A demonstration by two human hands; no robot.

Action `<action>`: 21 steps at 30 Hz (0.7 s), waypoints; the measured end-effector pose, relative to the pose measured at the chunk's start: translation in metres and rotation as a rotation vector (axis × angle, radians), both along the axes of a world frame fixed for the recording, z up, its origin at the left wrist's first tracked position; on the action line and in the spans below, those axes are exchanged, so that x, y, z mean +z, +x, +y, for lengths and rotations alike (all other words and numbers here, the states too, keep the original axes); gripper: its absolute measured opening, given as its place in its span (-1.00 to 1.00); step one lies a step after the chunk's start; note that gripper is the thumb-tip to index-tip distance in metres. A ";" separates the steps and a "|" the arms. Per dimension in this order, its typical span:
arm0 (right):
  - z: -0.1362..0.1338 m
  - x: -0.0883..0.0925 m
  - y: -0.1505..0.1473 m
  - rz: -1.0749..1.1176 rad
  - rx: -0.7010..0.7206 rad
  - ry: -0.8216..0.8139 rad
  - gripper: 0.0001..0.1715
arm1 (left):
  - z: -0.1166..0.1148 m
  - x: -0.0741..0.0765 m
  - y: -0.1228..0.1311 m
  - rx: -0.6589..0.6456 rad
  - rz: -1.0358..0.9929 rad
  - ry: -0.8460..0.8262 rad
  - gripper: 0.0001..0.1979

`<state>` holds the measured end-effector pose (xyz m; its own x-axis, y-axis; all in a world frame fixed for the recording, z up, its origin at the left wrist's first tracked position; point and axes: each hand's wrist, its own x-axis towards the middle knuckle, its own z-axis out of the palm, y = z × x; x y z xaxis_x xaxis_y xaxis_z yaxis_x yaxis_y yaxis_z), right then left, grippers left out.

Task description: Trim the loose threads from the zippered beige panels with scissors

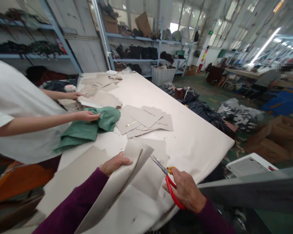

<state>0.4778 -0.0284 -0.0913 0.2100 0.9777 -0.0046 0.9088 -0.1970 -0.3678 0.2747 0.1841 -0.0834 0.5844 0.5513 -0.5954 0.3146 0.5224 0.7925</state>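
Observation:
My left hand (116, 163) grips the edge of a pale grey fabric piece (127, 174), thumb on top. The piece is curled up off the table, and a zipper strip (136, 162) runs along it. My right hand (187, 188) is closed around red-handled scissors (172, 190). Their blades are slightly apart and point at the piece, just right of it. Beneath lies another pale panel (158, 148) with a small metallic zipper end by the blade tips. Beyond it, a fanned stack of grey panels (147, 118) with zippers lies on the table.
A co-worker's hand (89, 116) at the left holds green cloth (107, 120); their other hand touches beige pieces (101, 98). More pale sheets (81, 170) lie at the left on the white table (195, 139). A white device (250, 165) and cardboard boxes (275, 139) stand to the right.

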 end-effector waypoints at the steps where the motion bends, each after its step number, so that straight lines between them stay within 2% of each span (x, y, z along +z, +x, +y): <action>1: 0.004 0.003 -0.003 -0.043 0.037 0.018 -0.67 | -0.003 0.004 -0.009 -0.013 -0.006 -0.003 -0.52; 5: 0.015 0.007 -0.019 -0.144 0.149 0.083 -0.63 | -0.015 0.009 -0.039 -0.043 -0.036 -0.024 -0.56; 9: 0.020 0.008 -0.031 -0.211 0.165 0.083 -0.57 | -0.022 0.007 -0.055 -0.064 -0.067 -0.034 -0.55; 16: 0.019 0.013 -0.034 -0.319 0.191 0.090 -0.52 | -0.024 0.006 -0.062 -0.050 -0.058 -0.011 -0.54; 21: 0.020 0.014 -0.036 -0.344 0.243 0.103 -0.52 | -0.021 -0.002 -0.060 -0.141 -0.127 -0.056 -0.57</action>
